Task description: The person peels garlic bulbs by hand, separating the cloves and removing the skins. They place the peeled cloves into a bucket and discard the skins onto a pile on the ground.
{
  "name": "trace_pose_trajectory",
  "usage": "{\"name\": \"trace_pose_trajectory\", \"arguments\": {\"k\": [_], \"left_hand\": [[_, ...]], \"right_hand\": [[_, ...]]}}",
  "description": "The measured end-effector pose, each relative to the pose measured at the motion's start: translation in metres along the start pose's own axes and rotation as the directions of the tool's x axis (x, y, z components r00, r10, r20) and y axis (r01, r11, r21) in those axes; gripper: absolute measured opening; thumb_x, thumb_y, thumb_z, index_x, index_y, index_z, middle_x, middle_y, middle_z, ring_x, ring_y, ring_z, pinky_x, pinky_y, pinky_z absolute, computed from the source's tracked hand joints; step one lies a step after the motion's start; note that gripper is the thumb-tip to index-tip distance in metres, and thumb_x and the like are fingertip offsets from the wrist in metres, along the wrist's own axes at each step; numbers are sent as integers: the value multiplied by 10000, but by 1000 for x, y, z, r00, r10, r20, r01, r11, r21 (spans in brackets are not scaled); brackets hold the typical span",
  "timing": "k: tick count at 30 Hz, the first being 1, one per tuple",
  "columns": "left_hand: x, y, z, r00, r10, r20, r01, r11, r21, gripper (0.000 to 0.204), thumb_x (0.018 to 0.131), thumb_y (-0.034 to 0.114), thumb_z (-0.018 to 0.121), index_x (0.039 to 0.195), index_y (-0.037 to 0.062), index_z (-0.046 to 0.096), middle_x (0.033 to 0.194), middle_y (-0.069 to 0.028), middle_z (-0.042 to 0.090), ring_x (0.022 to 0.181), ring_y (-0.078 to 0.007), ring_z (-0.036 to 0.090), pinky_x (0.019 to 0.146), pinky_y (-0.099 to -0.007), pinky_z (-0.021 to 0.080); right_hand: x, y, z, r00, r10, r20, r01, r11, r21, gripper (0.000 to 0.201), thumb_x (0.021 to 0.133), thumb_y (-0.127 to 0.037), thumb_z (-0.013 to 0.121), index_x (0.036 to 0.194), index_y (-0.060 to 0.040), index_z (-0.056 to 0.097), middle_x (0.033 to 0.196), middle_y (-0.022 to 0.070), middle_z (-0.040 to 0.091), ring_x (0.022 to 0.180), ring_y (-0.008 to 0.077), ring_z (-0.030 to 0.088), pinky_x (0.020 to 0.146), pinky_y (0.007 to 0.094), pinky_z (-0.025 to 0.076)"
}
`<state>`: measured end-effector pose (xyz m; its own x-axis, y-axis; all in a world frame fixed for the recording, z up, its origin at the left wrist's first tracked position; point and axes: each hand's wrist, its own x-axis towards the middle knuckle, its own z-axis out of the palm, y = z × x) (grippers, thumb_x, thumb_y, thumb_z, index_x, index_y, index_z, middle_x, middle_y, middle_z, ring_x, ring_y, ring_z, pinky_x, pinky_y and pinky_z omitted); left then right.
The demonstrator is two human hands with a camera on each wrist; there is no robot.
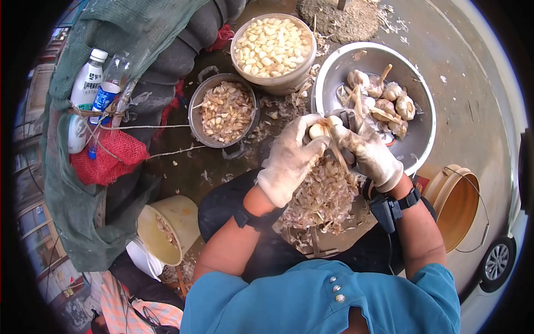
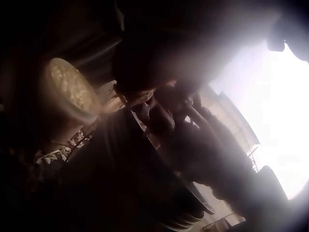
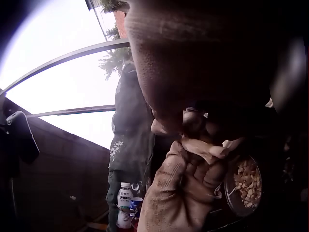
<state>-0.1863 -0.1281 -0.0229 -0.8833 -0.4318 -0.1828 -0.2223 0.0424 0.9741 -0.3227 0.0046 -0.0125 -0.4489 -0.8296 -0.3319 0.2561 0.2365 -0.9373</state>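
Both hands wear whitish work gloves and meet over the lap in the head view. My left hand (image 1: 292, 158) pinches a partly peeled garlic bulb (image 1: 319, 131) between thumb and fingers. Against the bulb's other side is my right hand (image 1: 371, 151), its fingers curled round a dark object (image 1: 349, 119) that I cannot make out. A dry stalk hangs below the bulb. In the right wrist view the left glove (image 3: 176, 193) lies under pale garlic skin (image 3: 205, 149). The left wrist view is dark.
A metal basin (image 1: 427, 131) with garlic bulbs stands at right. Behind are a tub (image 1: 289, 83) of peeled cloves and a pot (image 1: 194, 119) of cloves. Skins (image 1: 322, 195) pile below the hands. Buckets (image 1: 186, 217) stand either side; bottles (image 1: 88, 80) hang left.
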Motion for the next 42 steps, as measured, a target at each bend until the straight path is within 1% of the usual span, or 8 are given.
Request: {"name": "trace_pose_trajectory", "arguments": {"k": [3,5,21,26,29,33,35,42], "left_hand": [[0,-4,2,943,332,17,-307,847,434,347,948,116,574,1268,-11,535,1057,-85,603,950,-135,606,771,-297,560],[-2,3,4,980,-174,94,198,896,-397,340,947,97,563,1264,-22,530,1054,-87,612,952,-146,612,790,-301,556],[-1,12,-2,976,-53,209,166,802,-573,403,974,180,573,1289,-39,452,1130,-123,621,999,-167,614,827,-292,533],[5,-4,7,872,486,61,-459,767,449,415,889,97,662,1258,20,488,1095,-88,584,952,-160,598,823,-293,525],[1,2,15,995,-103,-1,101,983,-155,429,850,61,687,1234,29,500,1077,-85,578,901,-156,605,802,-296,531],[4,-3,12,944,329,1,-308,883,355,376,882,81,660,1216,12,501,1035,-101,609,844,-150,618,762,-299,542],[3,5,15,972,-235,26,226,894,-388,280,909,95,615,1147,-17,521,955,-121,646,800,-153,641,696,-271,532],[2,-2,0,974,-126,187,222,679,-700,348,983,250,546,1195,-24,505,1006,-124,648,807,-154,642,677,-276,526]], "right_hand": [[-1,-2,6,999,47,-22,-46,997,70,386,930,-328,659,1145,-16,588,999,23,640,892,77,567,783,245,473],[-3,-10,3,996,84,5,-84,996,6,400,926,-324,663,1152,-5,581,1016,37,643,912,89,569,813,255,473],[-4,6,-16,944,289,159,-329,796,508,323,1025,-365,487,1056,-77,631,726,-29,577,529,27,471,427,169,310],[-1,17,-1,976,219,12,-202,878,434,333,1014,-344,519,1130,-52,629,882,-2,647,689,44,580,549,186,451],[-3,18,-1,984,177,-11,-158,905,395,359,1010,-315,537,1240,-49,607,1119,20,664,935,86,633,740,226,535],[-7,10,-3,964,265,12,-233,823,518,286,986,-250,583,1160,-25,612,975,16,656,798,52,598,674,211,496],[-7,10,-5,955,293,48,-272,799,536,280,990,-261,576,1143,-30,616,930,10,655,748,51,591,632,205,485],[-5,16,-9,920,363,148,-382,742,551,437,1022,-443,457,984,-44,629,585,-20,491,440,43,366,382,180,231]]}}
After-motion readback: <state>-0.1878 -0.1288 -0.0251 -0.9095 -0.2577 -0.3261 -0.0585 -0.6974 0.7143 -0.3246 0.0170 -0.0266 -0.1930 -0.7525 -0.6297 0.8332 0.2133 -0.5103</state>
